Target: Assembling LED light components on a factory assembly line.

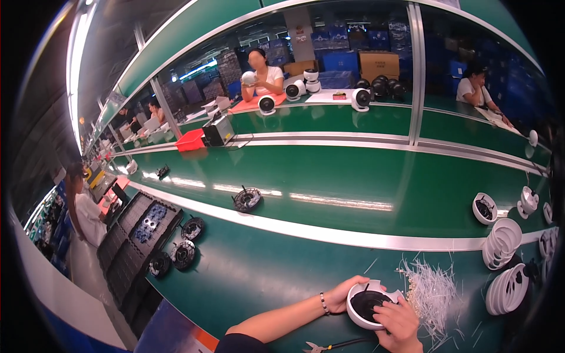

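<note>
A white bowl-shaped plastic housing (359, 318) is held above the green bench, its open side up. Inside it sits a round black part (366, 302), with a short dark piece standing up near the far edge. My left hand (338, 295), a beaded bracelet at its wrist, grips the housing from the left side. Across the right rim lies my right hand (401, 322), fingers bent over the black part and the lower hand against the outside. Its fingertips partly cover the black part. Cutting pliers (316, 347) lie on the bench just below the housing.
To the right is a pile of thin white plastic strips (434, 294), with stacked white rings (507, 289) beyond. Several black round fan-like parts (183, 254) lie at left beside a black tray (126, 250). Another black part (247, 200) rests on the green conveyor (329, 176). Other people sit across it.
</note>
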`<move>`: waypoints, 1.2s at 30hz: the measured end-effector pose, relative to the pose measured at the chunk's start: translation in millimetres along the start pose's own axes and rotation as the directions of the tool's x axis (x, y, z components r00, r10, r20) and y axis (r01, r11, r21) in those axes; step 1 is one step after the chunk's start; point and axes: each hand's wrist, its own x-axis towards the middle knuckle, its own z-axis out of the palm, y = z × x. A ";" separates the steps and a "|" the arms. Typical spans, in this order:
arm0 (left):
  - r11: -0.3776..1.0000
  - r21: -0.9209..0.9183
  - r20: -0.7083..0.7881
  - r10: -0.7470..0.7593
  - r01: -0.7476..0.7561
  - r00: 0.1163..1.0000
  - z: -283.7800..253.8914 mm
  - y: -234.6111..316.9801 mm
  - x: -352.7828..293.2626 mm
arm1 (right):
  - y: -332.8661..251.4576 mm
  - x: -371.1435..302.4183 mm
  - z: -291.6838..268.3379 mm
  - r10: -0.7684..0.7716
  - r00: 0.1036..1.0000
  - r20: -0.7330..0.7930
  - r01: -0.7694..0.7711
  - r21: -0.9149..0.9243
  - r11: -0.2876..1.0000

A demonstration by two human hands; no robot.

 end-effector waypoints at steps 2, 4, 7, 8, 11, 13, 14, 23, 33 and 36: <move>1.000 -0.023 -0.010 0.001 -0.001 1.000 0.4 0.1 -1.0 | -2.6 3.9 -0.2 0.024 0.999 -0.038 -0.025 -0.033 0.999; 0.998 0.007 -0.130 0.063 -0.062 0.990 0.9 3.2 -1.1 | -4.9 4.4 -1.3 0.109 0.992 -0.061 -0.112 -0.049 0.992; 0.947 0.156 -0.433 0.321 -0.281 0.842 -6.6 23.2 2.8 | -3.8 1.8 -11.6 0.146 0.986 -0.077 -0.153 -0.091 0.984; 0.913 0.181 -0.471 0.407 -0.366 0.782 -10.9 34.8 5.4 | -4.2 2.4 -13.0 0.162 0.984 -0.076 -0.169 -0.096 0.981; 0.756 0.352 -0.490 0.651 -0.551 0.580 -19.0 73.9 24.6 | -8.0 2.6 -12.7 0.188 0.982 -0.029 -0.190 -0.099 0.977; 0.700 0.454 -0.429 0.714 -0.551 0.553 -19.8 102.7 43.7 | -7.1 -3.2 -7.2 0.184 0.983 0.015 -0.182 -0.084 0.980; 0.665 0.438 -0.407 0.747 -0.605 0.526 -35.0 117.4 54.2 | -7.7 -4.2 -4.2 0.164 0.986 0.037 -0.160 -0.082 0.984; 0.618 0.492 -0.491 0.778 -0.612 0.391 -88.0 163.2 108.8 | 0.6 -9.5 7.4 0.171 0.979 0.110 -0.163 -0.081 0.983; 0.061 0.994 -0.071 0.991 0.091 0.115 -75.2 126.0 81.5 | -5.4 -7.7 4.8 0.174 0.972 0.157 -0.167 -0.058 0.984; -0.346 0.882 0.241 0.914 0.320 0.325 -68.6 92.9 65.5 | -8.4 -13.5 7.1 0.163 0.974 0.157 -0.160 -0.034 0.987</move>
